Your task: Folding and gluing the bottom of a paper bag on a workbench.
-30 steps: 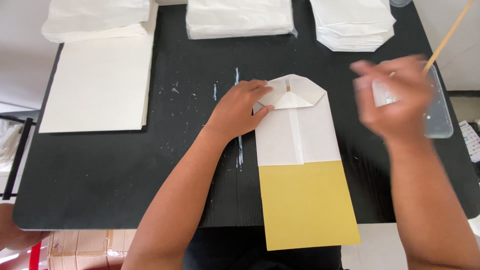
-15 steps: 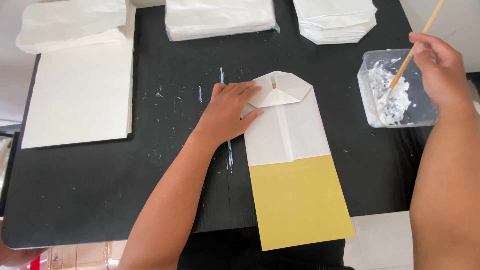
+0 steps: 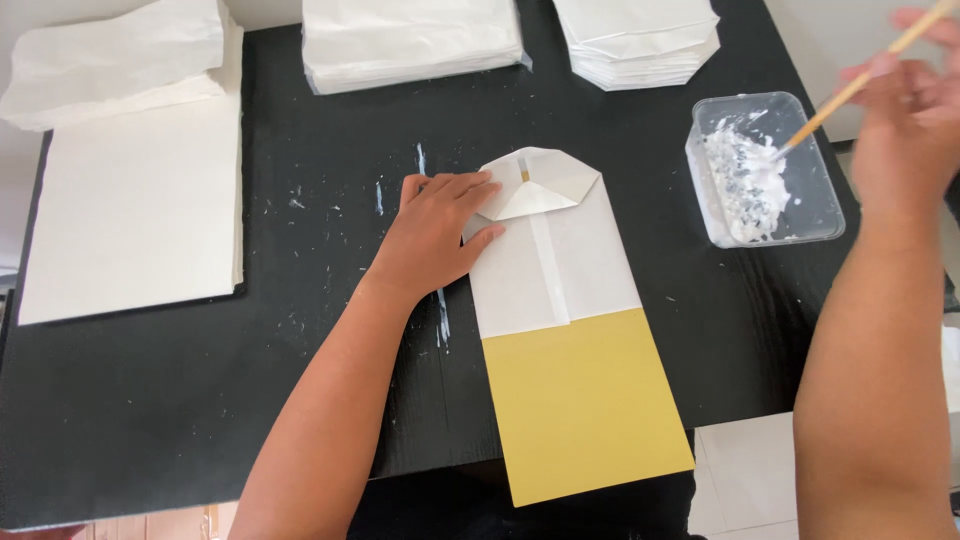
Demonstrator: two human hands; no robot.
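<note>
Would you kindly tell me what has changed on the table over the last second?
The right hand, holding a thin wooden stick, moved from above the folded white paper bag out to the clear plastic tub of white paste, where the stick's tip now dips. The left hand stayed pressed on the bag's folded end; the yellow sheet kept its place.

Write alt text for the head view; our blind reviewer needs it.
A left hand presses flat on a folded white paper bag lying over a yellow sheet on a black table. The right hand dips a thin stick into a clear tub of white paste.
</note>
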